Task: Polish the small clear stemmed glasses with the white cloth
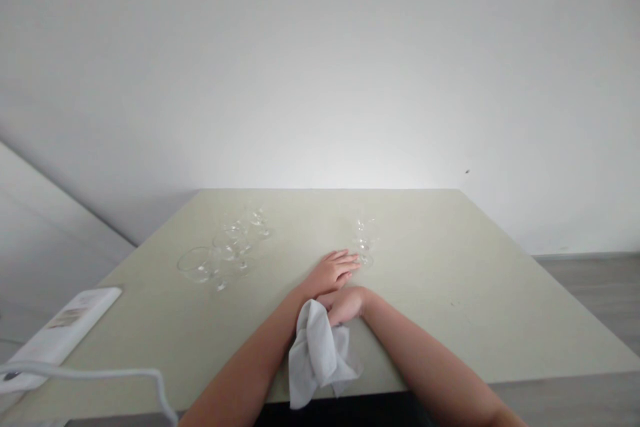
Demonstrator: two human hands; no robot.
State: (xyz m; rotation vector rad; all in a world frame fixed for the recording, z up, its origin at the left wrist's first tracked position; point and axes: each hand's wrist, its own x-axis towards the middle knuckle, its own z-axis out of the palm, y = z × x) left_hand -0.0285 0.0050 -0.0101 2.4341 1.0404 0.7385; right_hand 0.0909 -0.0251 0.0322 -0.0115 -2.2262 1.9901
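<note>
My left hand [331,272] reaches over the table with its fingers stretched out, open, the fingertips at the base of a clear stemmed glass [364,240]. Whether they touch the glass I cannot tell. Close below it, my right hand [347,305] is closed on a white cloth [320,347], which hangs down in loose folds toward the table's front edge. The right hand's fingertips are partly hidden by the cloth and the left wrist. Off to the left stand several more clear glasses, the nearest being a wide-rimmed glass [196,265].
A pale table [425,320] reaches back to a plain wall [320,67]. On its left edge lies a white power strip [65,327], and a white cable [100,372] runs in front of it. Grey flooring [595,287] shows at the right.
</note>
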